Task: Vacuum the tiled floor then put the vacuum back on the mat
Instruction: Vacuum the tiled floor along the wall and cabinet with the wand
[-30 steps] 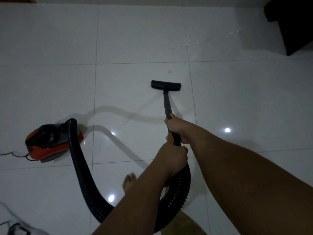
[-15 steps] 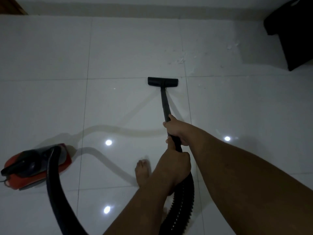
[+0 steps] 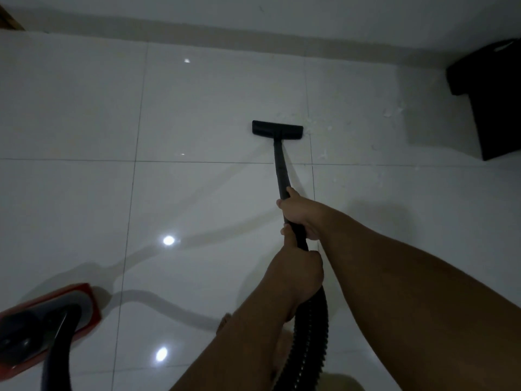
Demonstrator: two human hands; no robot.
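The black vacuum wand (image 3: 282,170) runs from my hands forward to its flat floor nozzle (image 3: 277,128), which lies on the glossy white tiled floor (image 3: 197,210). My right hand (image 3: 300,214) grips the wand higher up. Just below it, my left hand (image 3: 298,273) grips the wand where the ribbed black hose (image 3: 311,334) begins. The red and black vacuum body (image 3: 39,323) sits on the tiles at the lower left, with the hose curving out of it. White crumbs (image 3: 392,111) are scattered right of the nozzle.
A black piece of furniture (image 3: 490,100) stands at the right against the wall. A pale skirting (image 3: 253,35) runs along the far wall. My bare foot (image 3: 224,323) shows under my left forearm. A brown wooden edge (image 3: 8,21) is at the top left.
The nozzle has slid forward across a tile joint toward the crumbs and the far wall. The vacuum body has dropped further into the lower left of the view.
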